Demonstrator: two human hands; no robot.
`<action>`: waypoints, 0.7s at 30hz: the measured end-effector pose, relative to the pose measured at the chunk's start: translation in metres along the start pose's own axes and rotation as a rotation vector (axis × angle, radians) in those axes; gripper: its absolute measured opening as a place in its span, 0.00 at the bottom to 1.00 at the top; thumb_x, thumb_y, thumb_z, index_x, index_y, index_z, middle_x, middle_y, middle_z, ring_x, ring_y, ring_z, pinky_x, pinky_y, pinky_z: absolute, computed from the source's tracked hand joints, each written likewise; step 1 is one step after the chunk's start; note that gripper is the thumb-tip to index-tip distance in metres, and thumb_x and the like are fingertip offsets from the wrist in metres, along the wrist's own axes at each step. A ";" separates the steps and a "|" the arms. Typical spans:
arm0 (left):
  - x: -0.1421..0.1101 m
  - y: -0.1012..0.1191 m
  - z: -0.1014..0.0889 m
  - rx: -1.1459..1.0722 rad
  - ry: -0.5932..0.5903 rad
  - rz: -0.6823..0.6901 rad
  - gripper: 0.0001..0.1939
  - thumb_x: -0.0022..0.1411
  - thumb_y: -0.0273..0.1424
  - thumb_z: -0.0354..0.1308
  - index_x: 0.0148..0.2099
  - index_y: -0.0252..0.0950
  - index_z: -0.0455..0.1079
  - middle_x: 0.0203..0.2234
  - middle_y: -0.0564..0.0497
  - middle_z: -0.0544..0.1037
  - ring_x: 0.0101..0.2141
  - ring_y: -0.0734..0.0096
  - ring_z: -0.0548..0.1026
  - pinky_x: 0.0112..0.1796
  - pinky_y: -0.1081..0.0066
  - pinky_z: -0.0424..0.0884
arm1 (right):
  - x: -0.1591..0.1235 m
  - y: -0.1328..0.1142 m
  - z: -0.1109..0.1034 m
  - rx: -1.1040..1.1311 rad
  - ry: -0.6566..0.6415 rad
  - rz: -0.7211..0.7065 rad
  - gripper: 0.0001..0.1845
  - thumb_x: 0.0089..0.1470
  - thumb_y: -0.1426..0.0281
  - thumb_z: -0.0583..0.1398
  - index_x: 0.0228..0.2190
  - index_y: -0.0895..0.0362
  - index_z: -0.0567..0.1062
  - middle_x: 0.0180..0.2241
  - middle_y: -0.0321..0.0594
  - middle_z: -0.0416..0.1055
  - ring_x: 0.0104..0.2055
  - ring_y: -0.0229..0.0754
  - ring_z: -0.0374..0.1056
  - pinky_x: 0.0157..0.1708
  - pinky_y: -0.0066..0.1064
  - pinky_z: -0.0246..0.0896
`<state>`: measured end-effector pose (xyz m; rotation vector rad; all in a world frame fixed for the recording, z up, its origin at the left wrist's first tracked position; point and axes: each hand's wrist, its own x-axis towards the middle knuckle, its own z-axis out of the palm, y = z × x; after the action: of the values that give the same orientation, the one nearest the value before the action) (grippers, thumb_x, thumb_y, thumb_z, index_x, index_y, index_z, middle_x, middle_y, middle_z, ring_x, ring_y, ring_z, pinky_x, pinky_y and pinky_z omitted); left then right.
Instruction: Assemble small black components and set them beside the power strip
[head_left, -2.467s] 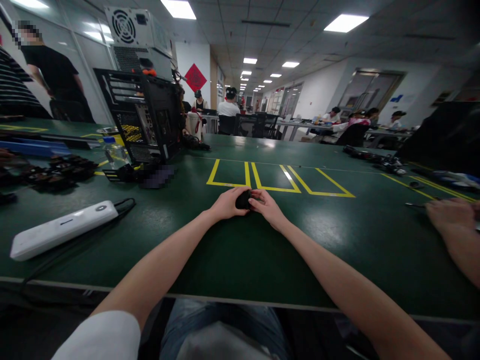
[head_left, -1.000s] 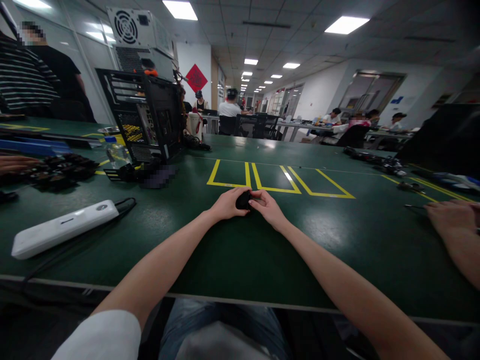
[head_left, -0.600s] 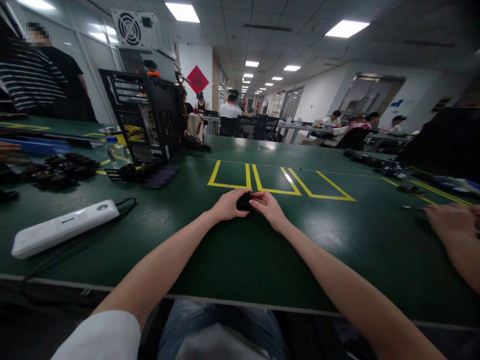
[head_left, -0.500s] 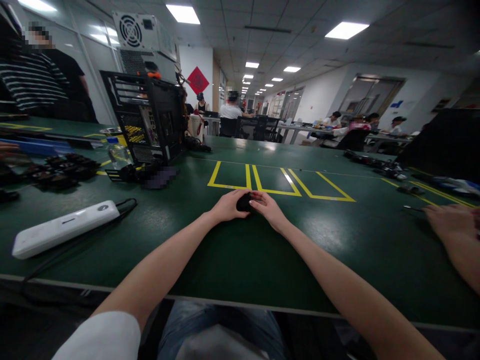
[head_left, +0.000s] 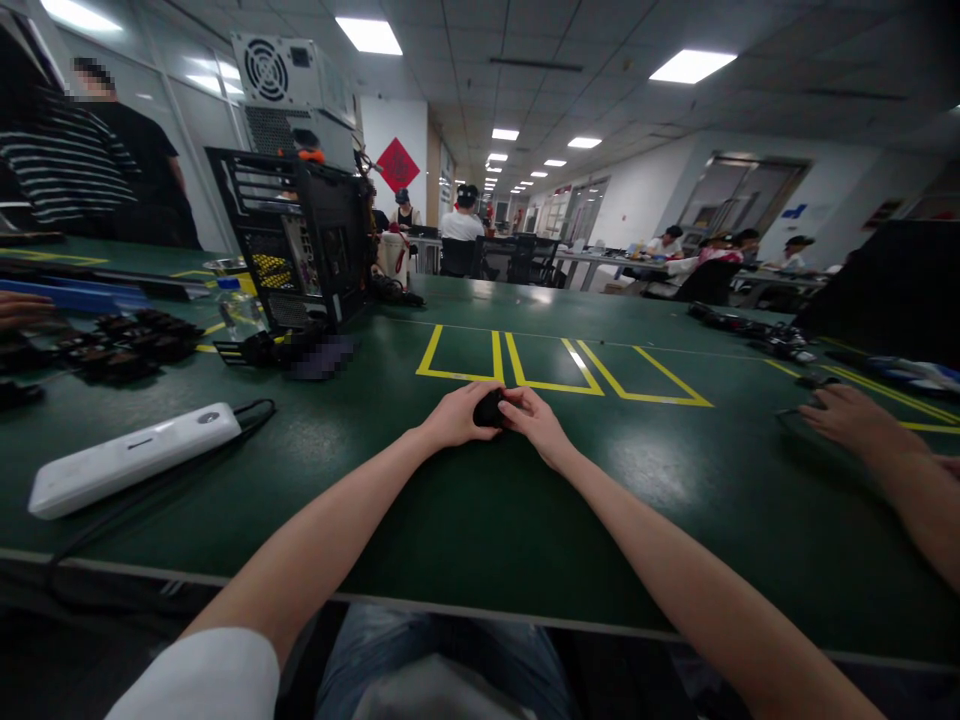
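Note:
A small black rounded object point(head_left: 489, 409) is held between my two hands, just above or on the green table point(head_left: 480, 540). Its kind cannot be made out. My left hand point(head_left: 456, 415) curls round its left side, thumb below and fingers over the top. From the right, my right hand point(head_left: 536, 420) presses thumb and fingertips against it. Fingers hide much of its outline. Just beyond my hands, yellow tape outlines point(head_left: 551, 385) mark the tabletop.
At left lie a white power strip point(head_left: 135, 458) with a black cable, dark parts point(head_left: 127, 345) and a bottle point(head_left: 240, 312). An open computer case point(head_left: 300, 235) stands behind. A co-worker's hand point(head_left: 862, 415) is at right, near cables point(head_left: 757, 325).
My hands stay in place; the right fingers shift slightly on the black object. At right, the co-worker's hand has moved left and away from me. The view tilts a little.

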<state>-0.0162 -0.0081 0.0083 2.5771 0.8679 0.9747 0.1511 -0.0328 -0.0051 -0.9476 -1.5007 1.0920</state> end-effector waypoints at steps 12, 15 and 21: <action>0.000 -0.003 0.002 0.022 0.012 0.009 0.33 0.44 0.34 0.60 0.53 0.38 0.54 0.47 0.47 0.65 0.46 0.61 0.65 0.46 0.62 0.61 | 0.004 0.004 -0.004 0.001 -0.038 -0.017 0.17 0.42 0.68 0.60 0.37 0.55 0.66 0.41 0.38 0.66 0.44 0.41 0.63 0.48 0.39 0.55; 0.000 -0.002 0.001 0.022 0.008 -0.005 0.32 0.45 0.33 0.59 0.53 0.39 0.54 0.47 0.47 0.65 0.46 0.61 0.65 0.46 0.62 0.61 | -0.001 0.001 -0.002 0.045 -0.058 -0.049 0.17 0.40 0.70 0.62 0.35 0.54 0.65 0.41 0.37 0.65 0.45 0.40 0.63 0.48 0.37 0.56; 0.000 0.000 0.000 0.036 -0.005 -0.010 0.33 0.45 0.34 0.59 0.53 0.39 0.54 0.47 0.47 0.65 0.46 0.61 0.65 0.46 0.62 0.62 | -0.001 0.001 0.000 -0.004 0.022 -0.012 0.13 0.42 0.65 0.60 0.32 0.55 0.66 0.35 0.36 0.65 0.39 0.38 0.64 0.44 0.37 0.59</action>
<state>-0.0161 -0.0081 0.0084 2.6016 0.9050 0.9575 0.1512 -0.0336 -0.0060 -0.9497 -1.4891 1.0672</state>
